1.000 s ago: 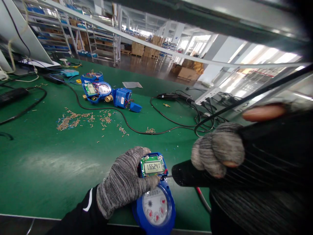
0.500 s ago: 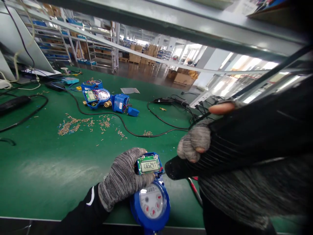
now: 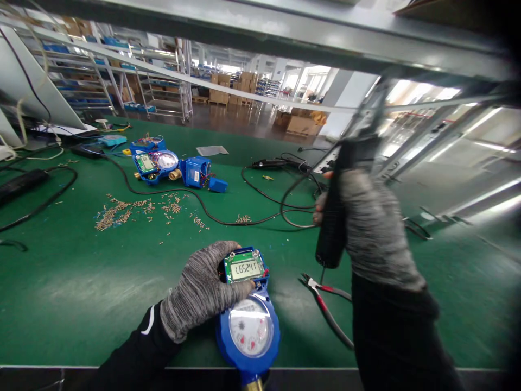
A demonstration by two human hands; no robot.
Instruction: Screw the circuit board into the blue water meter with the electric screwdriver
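Observation:
My left hand (image 3: pixel 201 293), in a grey knit glove, grips a blue water meter (image 3: pixel 249 320) at the near edge of the green bench. Its thumb lies just below the small green display board (image 3: pixel 245 268), which reads digits, above the round dial. My right hand (image 3: pixel 366 228), gloved too, is shut on a black electric screwdriver (image 3: pixel 334 222). The tool hangs upright, its tip in the air to the right of the meter and apart from it.
Red-handled pliers (image 3: pixel 325 304) lie beside the meter's right. Several small brass screws (image 3: pixel 134 209) are strewn mid-bench. Opened blue meters (image 3: pixel 171 165) sit further back, with black cables (image 3: pixel 260 209) looping across the mat (image 3: pixel 81 277). Shelving racks stand behind.
My right hand has lifted the screwdriver off the meter's display board and swung it upright, away to the right. The pliers are now uncovered. My left hand keeps its hold.

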